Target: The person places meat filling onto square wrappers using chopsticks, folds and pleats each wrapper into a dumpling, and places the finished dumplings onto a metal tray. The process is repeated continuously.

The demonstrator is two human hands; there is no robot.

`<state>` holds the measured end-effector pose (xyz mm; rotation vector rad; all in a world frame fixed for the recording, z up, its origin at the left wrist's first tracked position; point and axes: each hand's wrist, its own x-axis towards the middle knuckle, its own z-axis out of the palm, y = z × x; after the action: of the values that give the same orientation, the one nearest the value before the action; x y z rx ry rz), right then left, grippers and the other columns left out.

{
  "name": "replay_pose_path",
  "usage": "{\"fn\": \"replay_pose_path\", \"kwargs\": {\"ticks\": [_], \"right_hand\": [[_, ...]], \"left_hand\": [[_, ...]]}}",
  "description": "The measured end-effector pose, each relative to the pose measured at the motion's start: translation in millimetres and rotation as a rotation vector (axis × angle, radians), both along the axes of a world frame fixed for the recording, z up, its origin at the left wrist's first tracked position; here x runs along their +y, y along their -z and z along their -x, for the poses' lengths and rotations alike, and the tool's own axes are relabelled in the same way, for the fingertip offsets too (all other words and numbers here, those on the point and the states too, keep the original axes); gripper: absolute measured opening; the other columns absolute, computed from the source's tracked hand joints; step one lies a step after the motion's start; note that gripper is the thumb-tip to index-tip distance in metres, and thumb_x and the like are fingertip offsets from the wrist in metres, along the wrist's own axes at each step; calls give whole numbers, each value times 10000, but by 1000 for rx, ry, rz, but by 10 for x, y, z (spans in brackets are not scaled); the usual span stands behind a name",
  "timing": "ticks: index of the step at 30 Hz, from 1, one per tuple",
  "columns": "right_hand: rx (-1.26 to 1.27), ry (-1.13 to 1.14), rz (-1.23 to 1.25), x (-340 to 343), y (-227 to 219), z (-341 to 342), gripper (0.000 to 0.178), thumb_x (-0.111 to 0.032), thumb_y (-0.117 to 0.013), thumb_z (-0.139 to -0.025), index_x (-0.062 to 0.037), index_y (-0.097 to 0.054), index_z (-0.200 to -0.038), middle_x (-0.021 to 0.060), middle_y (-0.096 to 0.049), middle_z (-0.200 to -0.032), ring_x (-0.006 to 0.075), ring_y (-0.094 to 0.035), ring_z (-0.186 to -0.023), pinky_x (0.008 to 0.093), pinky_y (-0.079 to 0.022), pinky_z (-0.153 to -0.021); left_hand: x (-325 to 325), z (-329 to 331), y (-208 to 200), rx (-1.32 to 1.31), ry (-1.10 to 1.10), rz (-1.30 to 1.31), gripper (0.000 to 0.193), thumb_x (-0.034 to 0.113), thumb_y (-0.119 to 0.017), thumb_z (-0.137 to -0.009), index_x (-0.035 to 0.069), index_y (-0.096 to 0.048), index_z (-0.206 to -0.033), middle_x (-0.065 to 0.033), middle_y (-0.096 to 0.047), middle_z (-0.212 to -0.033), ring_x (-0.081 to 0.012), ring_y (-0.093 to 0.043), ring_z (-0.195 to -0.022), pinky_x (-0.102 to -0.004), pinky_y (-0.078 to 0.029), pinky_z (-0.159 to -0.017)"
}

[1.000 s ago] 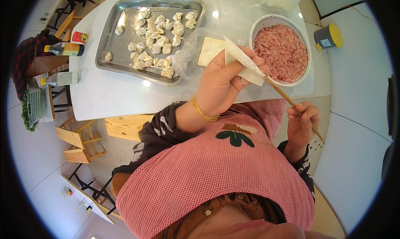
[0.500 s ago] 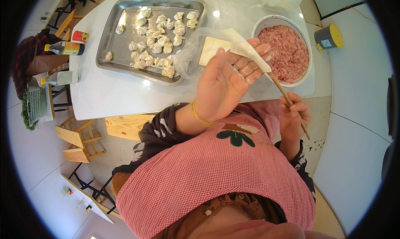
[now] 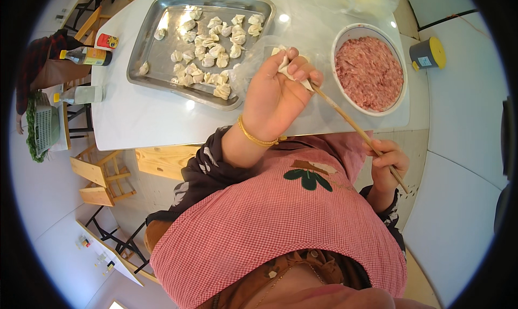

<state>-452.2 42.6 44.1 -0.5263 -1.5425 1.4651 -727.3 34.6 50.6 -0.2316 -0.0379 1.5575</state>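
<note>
Two hands closed | left hand (image 3: 278,90) pinches wrapper (image 3: 286,66) | right hand (image 3: 386,163) grips stick (image 3: 350,123), seemingly | meat bowl (image 3: 345,36) beside

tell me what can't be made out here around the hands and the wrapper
Head view:
- Wrapper: mostly hidden in the closed left hand; any filling inside is unseen.
- Chopstick tip: hidden behind the left hand's fingers.
- Right hand: palm side is turned away.
- Bottle labels: too small.
</note>
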Motion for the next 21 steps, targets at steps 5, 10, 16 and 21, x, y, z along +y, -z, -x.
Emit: {"fn": "replay_pose_path", "kwargs": {"ticks": [5,10,16,21], "right_hand": [[105,-6,108,-36,53,91,80,-2,-625,-871,4,-649,-795,228,-635,-1082,304,-676,-916,359,-563,-819],[-27,35,12,-87,43,291,79,39,-629,-854,2,-642,-785,224,-641,-1069,295,-670,-918,343,-562,-809],[-246,70,-146,-117,-65,381,122,84,-647,-814,-13,-616,-746,224,-645,-1035,298,-677,-890,346,-568,-782],[-270,56,-265,-36,20,151,136,-21,-639,-861,-19,-576,-741,214,-647,-1002,294,-680,-842,350,-572,-708]], "left_hand": [[-11,-33,-115,169,-85,257,140,108,-420,-976,26,-489,-1067,-98,-539,-927,-212,-565,-897,-426,-466,-928],[-45,-120,-166,167,-118,51,193,173,-427,-997,22,-464,-1110,-121,-550,-1013,-254,-577,-998,-442,-460,-980],[-119,-166,-89,826,-222,11,228,255,-391,-1017,39,-466,-1010,-103,-565,-902,-250,-631,-807,-420,-531,-869],[-246,-40,150,1278,-340,50,271,264,-338,-1028,45,-481,-958,-54,-544,-777,-174,-594,-697,-296,-500,-651]]}}
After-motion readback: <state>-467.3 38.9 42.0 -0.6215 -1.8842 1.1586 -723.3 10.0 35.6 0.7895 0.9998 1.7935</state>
